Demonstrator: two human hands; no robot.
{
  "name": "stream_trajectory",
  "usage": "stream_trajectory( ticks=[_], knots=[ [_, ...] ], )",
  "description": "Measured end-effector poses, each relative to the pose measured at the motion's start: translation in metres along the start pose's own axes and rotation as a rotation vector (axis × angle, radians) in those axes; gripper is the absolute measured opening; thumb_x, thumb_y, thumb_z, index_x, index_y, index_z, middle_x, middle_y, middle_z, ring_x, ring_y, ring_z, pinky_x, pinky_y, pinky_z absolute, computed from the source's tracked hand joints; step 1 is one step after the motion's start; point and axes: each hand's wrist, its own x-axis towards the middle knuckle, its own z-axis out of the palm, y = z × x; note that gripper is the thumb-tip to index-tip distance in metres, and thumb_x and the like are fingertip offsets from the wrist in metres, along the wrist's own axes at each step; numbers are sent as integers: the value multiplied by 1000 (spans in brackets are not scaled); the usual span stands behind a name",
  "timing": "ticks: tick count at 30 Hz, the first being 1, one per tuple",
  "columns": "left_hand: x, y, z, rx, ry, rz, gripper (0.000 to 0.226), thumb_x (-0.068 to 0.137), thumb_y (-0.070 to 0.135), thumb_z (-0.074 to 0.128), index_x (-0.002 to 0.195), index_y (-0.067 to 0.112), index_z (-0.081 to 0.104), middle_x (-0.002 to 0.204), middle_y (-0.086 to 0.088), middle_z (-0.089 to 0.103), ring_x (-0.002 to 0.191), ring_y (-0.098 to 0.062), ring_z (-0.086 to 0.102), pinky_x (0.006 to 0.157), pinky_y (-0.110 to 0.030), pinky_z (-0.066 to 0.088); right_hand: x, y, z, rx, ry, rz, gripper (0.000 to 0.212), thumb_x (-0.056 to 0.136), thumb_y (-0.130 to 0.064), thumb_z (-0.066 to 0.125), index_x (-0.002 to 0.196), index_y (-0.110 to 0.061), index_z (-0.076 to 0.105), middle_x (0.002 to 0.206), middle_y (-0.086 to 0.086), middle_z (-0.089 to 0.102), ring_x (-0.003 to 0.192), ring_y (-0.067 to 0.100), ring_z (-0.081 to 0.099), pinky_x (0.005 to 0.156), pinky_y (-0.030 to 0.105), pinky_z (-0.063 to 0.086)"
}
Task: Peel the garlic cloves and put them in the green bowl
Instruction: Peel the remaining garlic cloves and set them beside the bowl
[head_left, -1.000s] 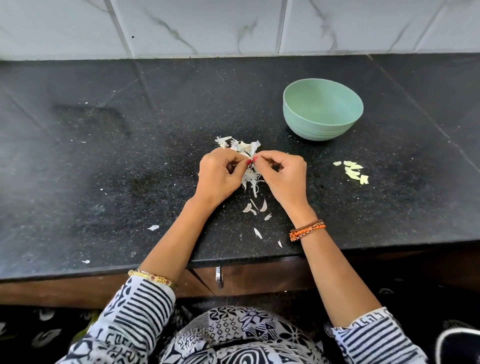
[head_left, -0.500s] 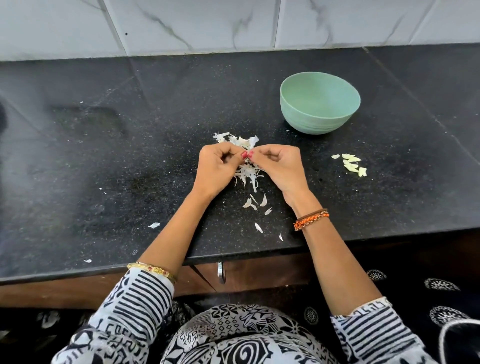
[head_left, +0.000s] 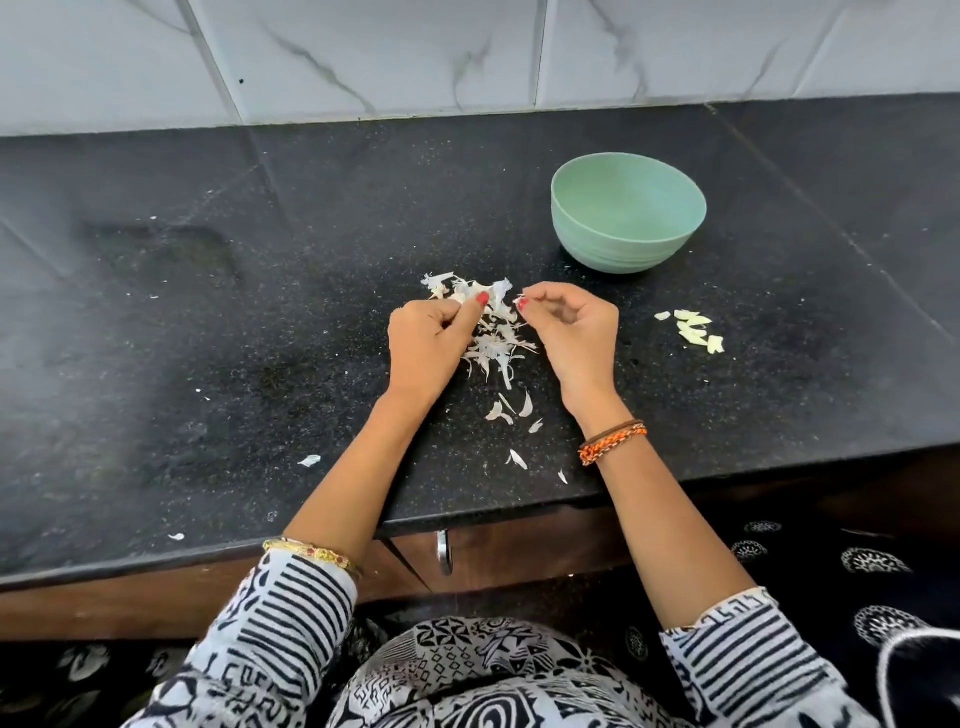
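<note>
The green bowl (head_left: 627, 210) stands upright at the back right of the black counter, and I see nothing inside it. Several peeled, yellowish garlic cloves (head_left: 693, 330) lie on the counter right of my hands. A heap of white garlic skins (head_left: 493, 332) lies between my hands. My left hand (head_left: 428, 348) is curled over the left of the heap, fingers closed; what it holds is hidden. My right hand (head_left: 574, 332) pinches a small white scrap of garlic skin between thumb and forefinger, just apart from the left hand.
Loose flakes of skin (head_left: 511, 410) are scattered toward the counter's front edge, with a few more (head_left: 309, 460) at the left. A marble-tiled wall (head_left: 467, 52) rises behind the counter. Below the edge is a wooden drawer with a metal handle (head_left: 443, 551).
My hands, which were touching at the fingertips over the heap, have drawn apart. The right hand has pulled away to the right with a bit of skin.
</note>
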Motion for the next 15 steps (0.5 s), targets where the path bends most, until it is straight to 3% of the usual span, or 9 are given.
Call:
stream_trajectory(
  ticks=[3,5,7,9,11,15],
  knots=[
    [0,-3,2,130,55,71,32,81,23,60,59,1,66,52,-12,61,48,-12,43,53,-25,35,0,2,2,-74,22,-4,17,83,1,60,89,-11,71,81,-3,68,67,-9,59,68,9,46],
    [-2,-2,2,124,57,132,13,77,3,61,77,6,74,73,-1,69,52,1,48,58,-11,38,-1,2,3,-160,20,-39,14,84,-4,59,89,-6,72,81,0,69,65,-9,58,66,8,45],
    [-4,-1,3,145,86,180,25,73,-6,58,87,8,74,86,-1,71,65,5,51,69,-13,43,-3,3,3,-233,27,-87,11,82,-6,64,85,-5,74,73,-4,67,64,-2,59,65,13,49],
    [-4,0,3,183,102,230,26,73,-5,60,89,10,74,93,-2,71,83,-4,51,78,-21,42,-4,4,2,-260,48,-113,7,77,-7,69,82,-7,75,70,-6,67,62,-1,60,66,16,51],
    [-3,0,2,209,90,279,22,74,-1,63,89,11,74,94,-2,70,91,-9,52,82,-19,37,-3,4,0,-260,68,-100,7,73,-8,74,80,-8,75,69,-6,68,58,-6,59,66,14,51],
    [-8,5,3,293,37,373,17,79,9,61,91,10,73,81,-5,71,79,-27,62,70,-27,46,-1,1,-10,-295,110,-93,6,72,-12,77,78,-11,75,72,-9,69,64,-2,61,70,6,44]
  ],
)
